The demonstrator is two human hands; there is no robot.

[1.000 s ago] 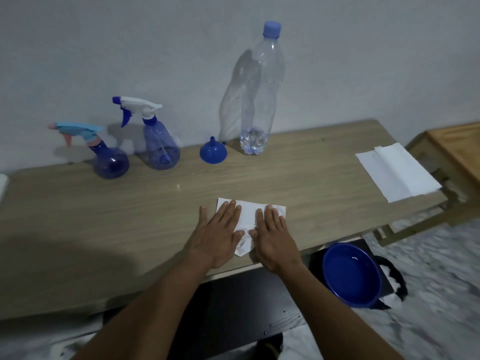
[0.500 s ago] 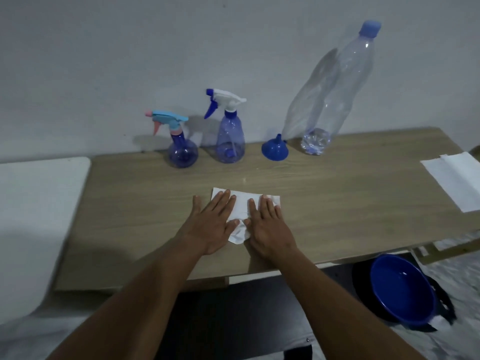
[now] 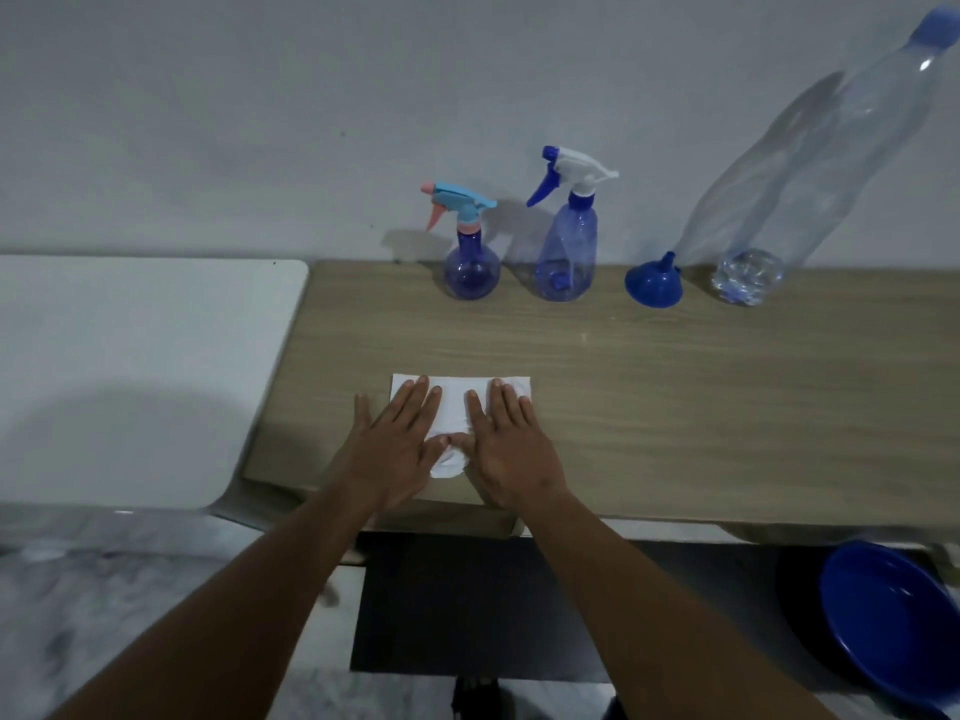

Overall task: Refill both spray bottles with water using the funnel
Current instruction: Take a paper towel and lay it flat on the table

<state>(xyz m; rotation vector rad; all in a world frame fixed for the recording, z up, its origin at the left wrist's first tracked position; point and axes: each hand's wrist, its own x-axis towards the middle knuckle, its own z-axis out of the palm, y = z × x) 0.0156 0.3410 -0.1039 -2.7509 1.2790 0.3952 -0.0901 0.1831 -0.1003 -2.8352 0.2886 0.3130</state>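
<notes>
Broadly, a wooden tabletop (image 3: 675, 407) stretches ahead of and to the right of both hands, and a pale white surface (image 3: 130, 356) butts against its edge out past the left hand. Far ahead of the right hand and off to its right, a tall clear water bottle (image 3: 810, 163) with a blue cap stands by the wall. It looks slanted in this wide view, and what looks like a little water sits at its base. Below the tabletop's near edge, down to the right of the right forearm, a blue bowl (image 3: 893, 615) sits low near the floor.

The left hand (image 3: 395, 449) and the right hand (image 3: 511, 449) lie side by side, palms down and fingers straight. Neither grasps anything, and both press flat on a white paper napkin (image 3: 454, 402) spread beneath them. The thumbs nearly meet over its crumpled near corner.

Straight ahead of the right hand's fingertips, by the wall, stands the taller spray bottle (image 3: 569, 252), blue-tinted with a white and blue trigger head in place. Just to its left, ahead of the left hand, stands the round spray bottle (image 3: 471, 272), with a light blue and pink trigger head also in place. Their water levels cannot be made out.

The blue funnel (image 3: 653, 285) rests mouth down with its spout up. It sits ahead and to the right of the right hand, between the taller spray bottle and the water bottle, and touches neither.
</notes>
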